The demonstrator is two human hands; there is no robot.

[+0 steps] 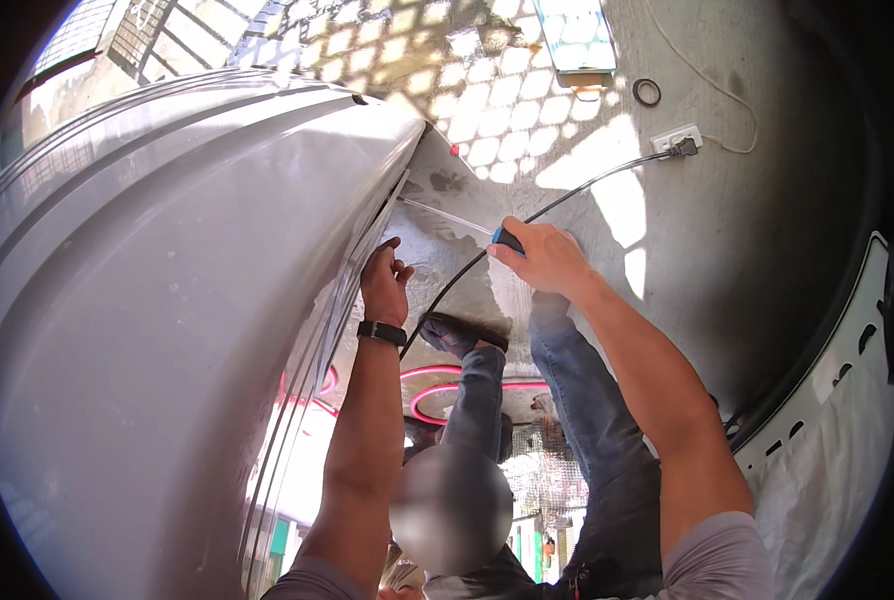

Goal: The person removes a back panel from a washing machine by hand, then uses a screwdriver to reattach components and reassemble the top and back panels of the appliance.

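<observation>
My right hand (pixel 539 258) grips a screwdriver (pixel 509 240) with a blue-and-black handle; its long thin shaft reaches left to the lower edge of a large white metal panel (pixel 167 270). My left hand (pixel 385 282), with a black watch (pixel 381 333) on the wrist, is at that panel's edge with fingers curled; what they hold, if anything, I cannot make out. A black cable (pixel 592 183) runs behind my right hand to a white socket strip (pixel 675 138). A small red object (pixel 455 150) is near the panel's corner.
Wet, sun-patterned concrete (pixel 507 90) lies beyond. A light blue box (pixel 573 35), a black ring (pixel 646 93) and a thin pale cord (pixel 727 90) are at upper right. My legs (pixel 567 390) and a pink hose (pixel 430 371) show below, a perforated white panel (pixel 832 370) at far right.
</observation>
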